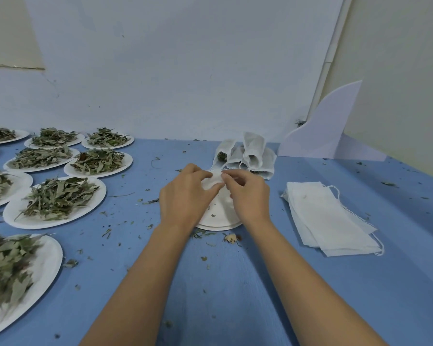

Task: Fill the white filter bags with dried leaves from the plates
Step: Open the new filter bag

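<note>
A white filter bag [214, 181] sits between both my hands above a nearly bare white plate [219, 222] in the middle of the blue table. My left hand [185, 196] grips the bag's left side, and my right hand [248, 196] pinches its top edge with thumb and fingers. The bag's contents are hidden by my fingers. Behind my hands stands a cluster of filled filter bags [248, 153]. A flat stack of unfilled filter bags [330, 218] lies to the right. Several plates heaped with dried leaves [58, 198] cover the left side.
Leaf crumbs are scattered over the blue table [235, 283]. A white curved board [330, 131] stands at the back right against the wall. A large plate of leaves [13, 273] sits at the near left edge.
</note>
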Demonstrator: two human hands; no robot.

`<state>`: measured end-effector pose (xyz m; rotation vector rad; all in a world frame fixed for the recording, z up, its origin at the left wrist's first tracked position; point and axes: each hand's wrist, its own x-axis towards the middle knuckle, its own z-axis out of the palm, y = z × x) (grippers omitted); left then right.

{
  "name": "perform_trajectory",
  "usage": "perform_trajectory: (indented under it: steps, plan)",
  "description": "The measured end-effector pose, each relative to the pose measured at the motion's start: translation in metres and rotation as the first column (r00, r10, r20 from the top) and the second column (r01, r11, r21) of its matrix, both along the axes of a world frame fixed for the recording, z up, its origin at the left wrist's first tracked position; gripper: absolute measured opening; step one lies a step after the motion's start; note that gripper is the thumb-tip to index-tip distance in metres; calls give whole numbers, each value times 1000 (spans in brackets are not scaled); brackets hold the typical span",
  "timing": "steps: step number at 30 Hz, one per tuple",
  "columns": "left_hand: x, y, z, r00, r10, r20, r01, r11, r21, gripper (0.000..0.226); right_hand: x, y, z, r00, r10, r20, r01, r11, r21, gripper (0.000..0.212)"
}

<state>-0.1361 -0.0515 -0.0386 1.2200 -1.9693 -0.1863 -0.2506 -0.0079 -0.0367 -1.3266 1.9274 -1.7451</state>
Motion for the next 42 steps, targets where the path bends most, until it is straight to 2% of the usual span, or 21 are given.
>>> perform_trajectory:
  steps: [2, 5, 10, 12, 14, 15, 19, 22, 24, 26, 27, 29, 32, 34, 36, 38, 40, 42]
  plan:
    - [1, -1, -2, 998, 62, 23, -61, 998, -28, 30, 0, 0, -1, 998, -5, -56, 5, 1000, 4, 15]
    - [2, -1, -1, 996, 84, -43, -85, 996, -20, 30, 0, 0, -2, 982, -43, -185, 50, 998, 34, 14]
    - [-1, 0, -3, 996, 83, 30, -78, 987, -139, 34, 0, 1, -1, 985, -15, -170, 18, 1000, 16, 11]
    - [-1, -1, -5, 989, 106, 105, -86, 980, -182, 30, 1, 0, -1, 988, 10, -153, -9, 1000, 8, 9]
    - [1, -3, -9, 977, 124, 171, -93, 980, -178, 24, 3, 0, 0, 994, 28, -108, -30, 999, -17, 8]
    - [3, -4, -9, 978, 132, 159, -109, 983, -146, 22, 3, 0, 1, 993, 21, -115, -23, 1000, -19, 10]
    - [11, -4, -6, 977, 197, -78, -192, 979, 67, 22, 0, 3, 0, 953, -28, -303, 58, 994, 89, 35]
    - [9, -4, 0, 940, 92, -329, -14, 973, 231, 16, -2, 2, 1, 937, -90, -337, 127, 988, 91, 31]
    - [6, -3, 7, 840, 49, -540, 157, 931, 329, 10, -4, 0, 3, 962, -109, -251, 130, 989, 69, 26]
    - [4, 0, 14, 689, 97, -718, 343, 830, 440, 2, -6, -2, 2, 975, -94, -200, 114, 989, 90, 24]
    - [4, 1, 17, 611, 133, -780, 439, 763, 474, 5, -7, -2, 1, 978, -84, -192, 105, 989, 100, 25]
    - [4, 3, 22, 493, 184, -850, 594, 643, 484, 10, -8, -2, 0, 986, -77, -150, 89, 993, 77, 27]
    - [4, 4, 24, 403, 195, -894, 746, 495, 445, 9, -7, -1, 3, 995, -95, 9, 95, 995, -28, 28]
    - [4, 3, 23, 407, 154, -900, 782, 450, 430, 8, -9, 1, 7, 991, -102, 86, 107, 992, -60, 27]
    - [2, 3, 21, 443, 101, -891, 769, 468, 435, 13, -9, 3, 10, 979, -60, 196, 71, 996, -48, 25]
    - [0, 3, 20, 475, 63, -878, 743, 505, 438, 21, -7, 5, 16, 921, 40, 387, -37, 999, -14, 21]
    - [-1, 2, 20, 515, 46, -856, 706, 542, 455, 23, -6, 5, 23, 788, 141, 599, -173, 985, -4, 15]
    - [0, 0, 20, 539, 68, -839, 667, 573, 475, 22, -7, 5, 29, 604, 229, 763, -305, 951, -44, 13]
